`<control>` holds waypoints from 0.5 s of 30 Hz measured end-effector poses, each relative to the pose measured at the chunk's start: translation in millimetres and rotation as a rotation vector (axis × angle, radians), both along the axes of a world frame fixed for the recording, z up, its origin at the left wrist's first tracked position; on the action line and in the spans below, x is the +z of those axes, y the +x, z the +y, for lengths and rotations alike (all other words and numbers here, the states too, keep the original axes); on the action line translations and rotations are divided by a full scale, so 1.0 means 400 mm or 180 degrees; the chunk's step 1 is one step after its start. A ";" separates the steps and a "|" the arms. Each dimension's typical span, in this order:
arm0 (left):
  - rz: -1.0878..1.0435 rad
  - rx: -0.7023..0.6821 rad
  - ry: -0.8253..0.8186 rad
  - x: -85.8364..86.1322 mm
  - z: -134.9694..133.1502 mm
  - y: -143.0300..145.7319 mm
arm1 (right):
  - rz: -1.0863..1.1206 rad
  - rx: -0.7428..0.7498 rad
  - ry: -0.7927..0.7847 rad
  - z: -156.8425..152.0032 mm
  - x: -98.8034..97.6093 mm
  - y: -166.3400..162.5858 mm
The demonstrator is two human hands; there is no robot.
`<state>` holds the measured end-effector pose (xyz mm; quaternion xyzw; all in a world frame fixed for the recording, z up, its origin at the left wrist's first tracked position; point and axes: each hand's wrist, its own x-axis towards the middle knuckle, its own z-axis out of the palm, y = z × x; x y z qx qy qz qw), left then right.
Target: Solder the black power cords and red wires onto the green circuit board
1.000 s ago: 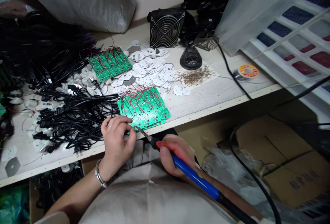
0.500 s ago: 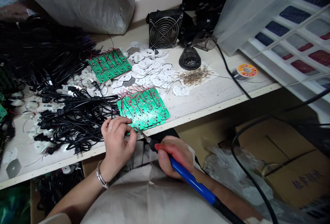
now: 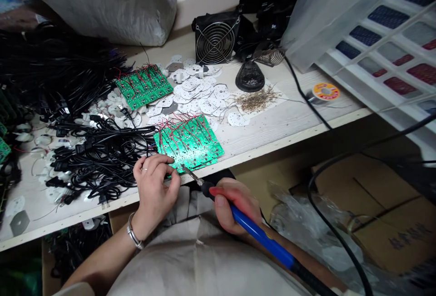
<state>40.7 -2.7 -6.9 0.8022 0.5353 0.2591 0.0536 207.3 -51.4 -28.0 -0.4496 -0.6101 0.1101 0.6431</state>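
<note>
My right hand (image 3: 235, 205) is wrapped round the blue handle of a soldering iron (image 3: 264, 237). The iron's tip is over the front edge of a green circuit board (image 3: 194, 144) that has rows of thin red wires along its far side. At the board's near left corner is my left hand (image 3: 156, 180), its fingers curled and pinched together. What lies between those fingertips is hidden. Black power cords (image 3: 105, 150) lie bundled just left of this hand. A second green circuit board (image 3: 145, 86) with red wires rests farther back.
White round plates (image 3: 195, 91) are piled behind the boards. A fan (image 3: 217, 41), a soldering iron stand (image 3: 250, 77) and a solder spool (image 3: 325, 91) stand along the back and right. Plastic drawers (image 3: 340, 60) rise at right. A black cable (image 3: 315, 196) hangs beside a cardboard box (image 3: 374, 205).
My right hand and the soldering iron have shifted slightly right, and the tip is a little farther from my left fingers. My left hand stays at the board's corner.
</note>
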 end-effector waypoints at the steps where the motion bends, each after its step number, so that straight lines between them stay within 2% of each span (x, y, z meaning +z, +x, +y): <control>1: -0.0006 0.0003 0.0007 0.000 0.000 0.000 | 0.0016 -0.0033 -0.0038 0.000 0.000 -0.001; 15: -0.0013 -0.0022 0.0011 -0.001 0.004 -0.002 | -0.0071 -0.0071 -0.0144 -0.010 0.009 0.005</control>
